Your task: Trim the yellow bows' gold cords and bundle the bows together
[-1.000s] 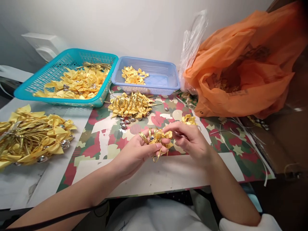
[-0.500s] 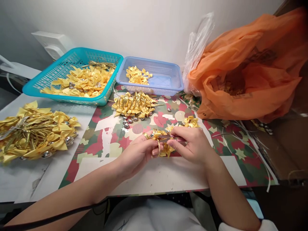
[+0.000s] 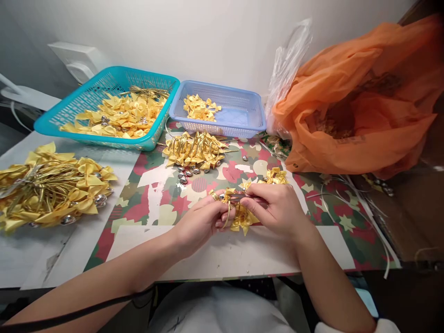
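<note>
Pinched in my left hand (image 3: 204,219) is a small yellow ribbon bow (image 3: 227,196) with a gold cord looped by the fingers. A shiny silver bell or bead sits at its left end. My right hand (image 3: 277,206) is closed on dark metal tweezers (image 3: 239,196), whose tips point left and reach the bow. Under and between the hands lie more yellow ribbon bows (image 3: 243,221), partly covered by my fingers. Beyond them is a pile of bows with gold cords (image 3: 196,150), with several silver bells (image 3: 183,175) along its near edge.
A teal basket (image 3: 149,141) of finished-looking bows stands back left, beside a blue basket (image 3: 243,132) holding plain bows. A tied bundle of bows (image 3: 52,185) lies at left. An orange plastic bag (image 3: 333,157) fills the right. Loose white strips (image 3: 360,208) lie on the patterned sheet (image 3: 135,203).
The bow at the tweezer tips has shifted slightly, and more of the bows beneath the hands shows. Both hands keep their hold; the view has moved a little.
</note>
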A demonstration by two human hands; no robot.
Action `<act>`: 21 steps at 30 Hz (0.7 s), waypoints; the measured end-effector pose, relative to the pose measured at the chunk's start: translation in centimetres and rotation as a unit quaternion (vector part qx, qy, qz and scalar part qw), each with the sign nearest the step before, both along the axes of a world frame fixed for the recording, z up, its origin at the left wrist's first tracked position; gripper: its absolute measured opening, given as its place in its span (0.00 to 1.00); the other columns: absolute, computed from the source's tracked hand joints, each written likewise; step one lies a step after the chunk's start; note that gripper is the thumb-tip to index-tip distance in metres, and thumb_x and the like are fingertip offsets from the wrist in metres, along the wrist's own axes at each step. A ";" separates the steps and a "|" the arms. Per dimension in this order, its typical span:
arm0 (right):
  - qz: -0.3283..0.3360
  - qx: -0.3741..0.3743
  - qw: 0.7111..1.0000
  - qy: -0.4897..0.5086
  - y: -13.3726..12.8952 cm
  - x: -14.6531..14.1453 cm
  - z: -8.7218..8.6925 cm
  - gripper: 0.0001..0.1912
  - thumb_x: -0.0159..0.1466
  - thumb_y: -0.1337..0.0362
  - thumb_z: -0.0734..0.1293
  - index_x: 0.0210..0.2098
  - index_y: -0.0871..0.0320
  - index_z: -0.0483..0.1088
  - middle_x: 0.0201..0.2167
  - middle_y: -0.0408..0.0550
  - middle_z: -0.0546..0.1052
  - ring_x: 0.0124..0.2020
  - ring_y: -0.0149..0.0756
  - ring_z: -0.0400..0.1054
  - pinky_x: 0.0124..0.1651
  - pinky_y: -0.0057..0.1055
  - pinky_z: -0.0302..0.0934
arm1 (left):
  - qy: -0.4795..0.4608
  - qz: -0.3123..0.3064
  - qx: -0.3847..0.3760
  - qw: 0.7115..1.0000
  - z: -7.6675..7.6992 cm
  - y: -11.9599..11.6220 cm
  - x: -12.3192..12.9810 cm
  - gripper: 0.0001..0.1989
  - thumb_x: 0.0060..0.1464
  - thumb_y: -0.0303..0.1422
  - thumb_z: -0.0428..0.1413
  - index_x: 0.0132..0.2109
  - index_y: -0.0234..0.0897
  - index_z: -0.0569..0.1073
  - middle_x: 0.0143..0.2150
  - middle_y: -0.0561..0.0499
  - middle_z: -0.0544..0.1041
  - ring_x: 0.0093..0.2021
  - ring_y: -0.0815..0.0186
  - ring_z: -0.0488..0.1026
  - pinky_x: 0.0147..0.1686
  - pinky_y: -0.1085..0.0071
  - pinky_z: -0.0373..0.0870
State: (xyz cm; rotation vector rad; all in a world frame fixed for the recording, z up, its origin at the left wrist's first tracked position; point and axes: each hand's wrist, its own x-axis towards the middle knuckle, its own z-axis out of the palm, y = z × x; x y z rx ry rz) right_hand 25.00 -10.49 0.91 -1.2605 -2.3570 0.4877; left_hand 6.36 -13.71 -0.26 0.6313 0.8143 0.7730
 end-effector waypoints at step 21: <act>0.004 0.042 0.999 0.006 0.0 0.3 0.2 0.22 0.64 0.52 0.63 0.20 0.59 0.68 0.16 0.39 0.64 0.19 0.25 0.54 0.27 0.28 0.44 | 0.041 0.008 0.008 0.999 -0.1 -0.4 0.1 0.12 0.46 0.31 0.51 0.19 0.39 0.58 0.21 0.56 0.56 0.24 0.70 0.50 0.27 0.68 0.47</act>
